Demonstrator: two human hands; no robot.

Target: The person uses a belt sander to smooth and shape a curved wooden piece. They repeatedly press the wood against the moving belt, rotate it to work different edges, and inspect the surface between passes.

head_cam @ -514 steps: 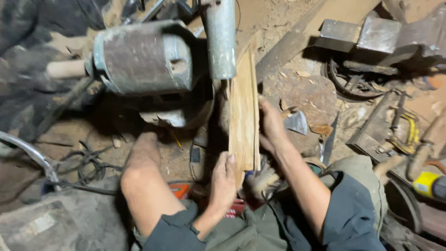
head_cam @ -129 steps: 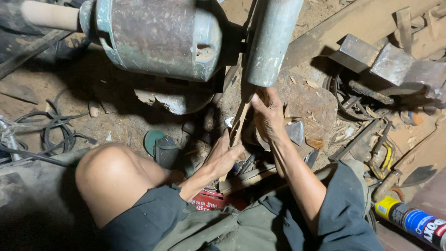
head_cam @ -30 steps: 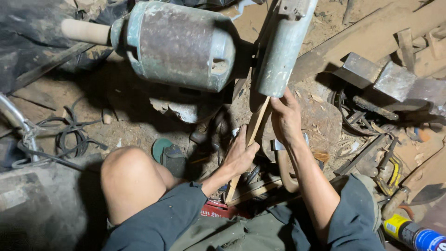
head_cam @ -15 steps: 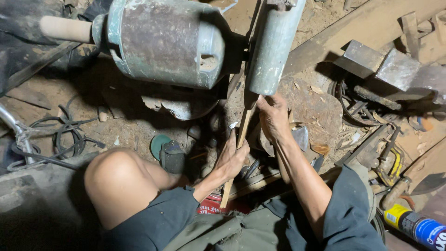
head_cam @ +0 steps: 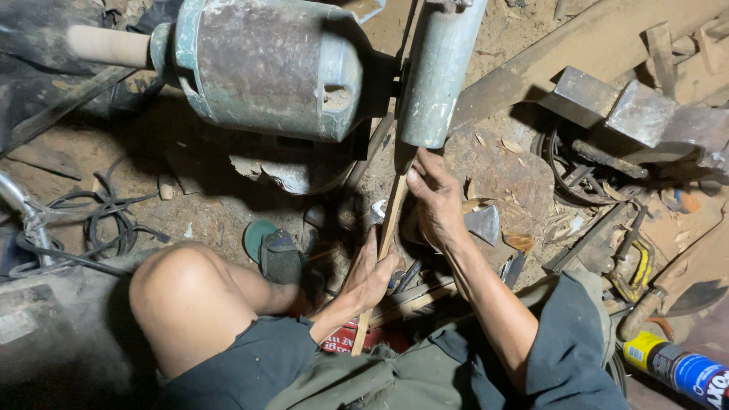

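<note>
Both hands closed on thin pale wooden strip (head_cam: 385, 243): left hand (head_cam: 370, 275) low, right hand (head_cam: 434, 196) near top, under grey-green grinder wheel (head_cam: 439, 72). Yellow-and-blue labelled cylindrical can (head_cam: 680, 370) lying bottom right; red label (head_cam: 339, 340) by knee.

A green sandal (head_cam: 272, 250) lies on the dirt floor (head_cam: 205, 212), with black cables (head_cam: 106, 220) coiled toward the floor's left edge. An axe head (head_cam: 483, 224) rests among wood chips (head_cam: 524, 241) near the middle. Heavy metal blocks (head_cam: 634, 114) sit toward the upper right corner, a yellow-framed tool (head_cam: 636, 266) lies at the right, and a yellow-and-blue spray can (head_cam: 680, 368) lies in the lower right corner.
</note>
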